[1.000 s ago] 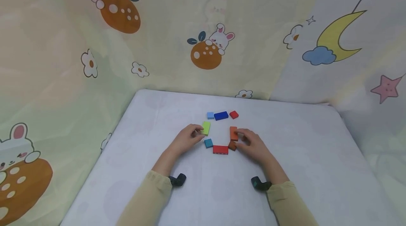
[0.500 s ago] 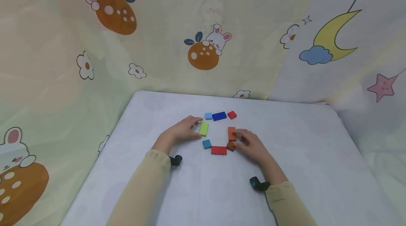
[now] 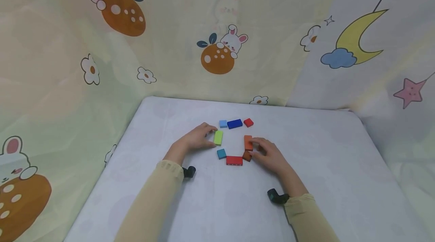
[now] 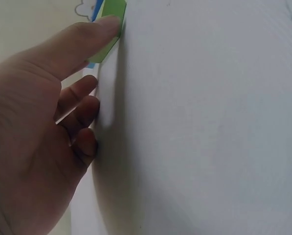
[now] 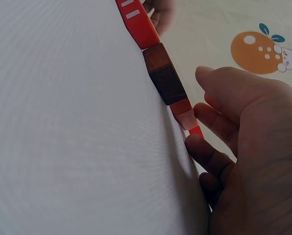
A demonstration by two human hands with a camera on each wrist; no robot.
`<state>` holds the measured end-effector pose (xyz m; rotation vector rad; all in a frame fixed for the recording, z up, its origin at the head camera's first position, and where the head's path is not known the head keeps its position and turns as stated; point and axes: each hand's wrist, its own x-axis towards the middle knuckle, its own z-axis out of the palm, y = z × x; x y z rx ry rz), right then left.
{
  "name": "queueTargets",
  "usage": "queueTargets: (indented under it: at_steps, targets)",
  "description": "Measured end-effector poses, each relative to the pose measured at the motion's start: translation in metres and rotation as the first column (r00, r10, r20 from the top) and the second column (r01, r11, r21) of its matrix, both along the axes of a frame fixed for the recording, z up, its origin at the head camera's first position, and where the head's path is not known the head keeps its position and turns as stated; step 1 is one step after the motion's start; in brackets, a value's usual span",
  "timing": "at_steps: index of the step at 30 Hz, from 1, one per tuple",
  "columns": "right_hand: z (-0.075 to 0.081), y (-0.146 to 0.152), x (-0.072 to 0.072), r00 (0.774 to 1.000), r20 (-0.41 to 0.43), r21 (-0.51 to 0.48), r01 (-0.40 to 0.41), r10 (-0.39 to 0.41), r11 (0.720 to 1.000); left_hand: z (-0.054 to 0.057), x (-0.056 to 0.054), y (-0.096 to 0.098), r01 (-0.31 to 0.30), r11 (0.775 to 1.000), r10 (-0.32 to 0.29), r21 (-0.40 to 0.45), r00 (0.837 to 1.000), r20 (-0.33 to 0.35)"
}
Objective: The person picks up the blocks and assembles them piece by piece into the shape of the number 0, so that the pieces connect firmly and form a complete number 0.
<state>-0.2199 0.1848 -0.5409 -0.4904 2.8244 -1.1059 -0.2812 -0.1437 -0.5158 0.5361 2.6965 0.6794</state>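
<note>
In the head view, my left hand (image 3: 195, 138) spans a lime-green block (image 3: 218, 138), thumb at its near end and a finger at its far end. The left wrist view shows the thumb on the green block (image 4: 106, 41). My right hand (image 3: 272, 155) rests beside an orange block (image 3: 248, 142), fingertips at its right side. Its thumb lies by a small brown block (image 3: 247, 155), standing apart from the blocks in the right wrist view. A red block (image 3: 234, 161) and a teal square block (image 3: 221, 154) lie nearest the person.
At the far side of the ring lie a light-blue block (image 3: 222, 124), a dark-blue block (image 3: 235, 124) and a small red block (image 3: 249, 122). All sit on a white-covered table (image 3: 217, 204) before a printed cloth backdrop (image 3: 170, 38).
My left hand has shifted from the green block's side to span it lengthwise, its fingers closing in on the ends. My right hand stays by the orange block.
</note>
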Motion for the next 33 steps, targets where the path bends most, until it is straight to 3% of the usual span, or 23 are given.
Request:
queueTargets:
  at_steps: [9,18,24,28,33]
  targets:
    - [0.0,0.0,0.001,1.0,-0.002,-0.009,0.0,0.0,1.0,0.005,0.01,0.007,-0.009,1.0,0.009,0.026,1.0,-0.004]
    - [0.0,0.001,0.0,1.0,0.005,-0.012,0.002,-0.002,1.0,0.001,0.014,0.012,0.007,1.0,-0.008,-0.026,0.999,-0.039]
    - [0.001,0.001,-0.002,1.0,-0.01,-0.014,-0.009,0.009,1.0,0.0,0.014,0.014,-0.016,0.999,0.014,-0.038,0.998,-0.058]
    - [0.0,0.002,-0.002,1.0,-0.019,-0.022,-0.01,0.009,1.0,0.0,0.014,0.013,-0.015,1.0,0.014,-0.024,0.999,-0.033]
    - [-0.001,0.002,-0.002,1.0,-0.015,-0.017,-0.009,0.009,1.0,0.004,0.014,0.005,-0.008,0.999,0.006,0.041,0.998,0.062]
